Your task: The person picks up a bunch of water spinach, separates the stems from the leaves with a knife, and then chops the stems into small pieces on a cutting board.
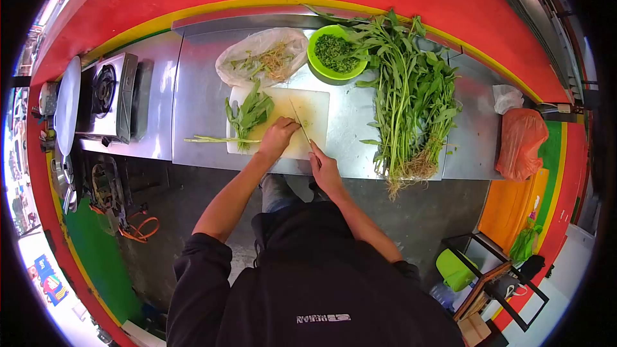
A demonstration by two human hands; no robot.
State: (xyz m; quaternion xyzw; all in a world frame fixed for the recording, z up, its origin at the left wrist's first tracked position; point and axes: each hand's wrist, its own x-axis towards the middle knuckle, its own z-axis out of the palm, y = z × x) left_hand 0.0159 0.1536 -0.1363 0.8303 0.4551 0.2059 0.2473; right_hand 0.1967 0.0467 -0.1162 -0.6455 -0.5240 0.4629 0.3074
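My right hand (pixel 326 167) is wrapped round the handle of a knife (pixel 299 119), whose thin blade points up and left over the white cutting board (pixel 318 101). Close to the blade, my left hand (pixel 279 137) has its fingers bent together on the board; what they hold, if anything, is too small to tell. Green leafy stems (pixel 249 115) lie on the board's left side, beside a pale stalk (pixel 215 139) that sticks out past its edge. Small green bits are on the board near the knife.
Behind the board are a plastic bag with roots (pixel 262 61) and a green bowl of chopped leaves (pixel 334 53). A large heap of leafy stems (pixel 411 96) lies right. A gas stove (pixel 110 96) stands left; an orange bag (pixel 522 143) is far right.
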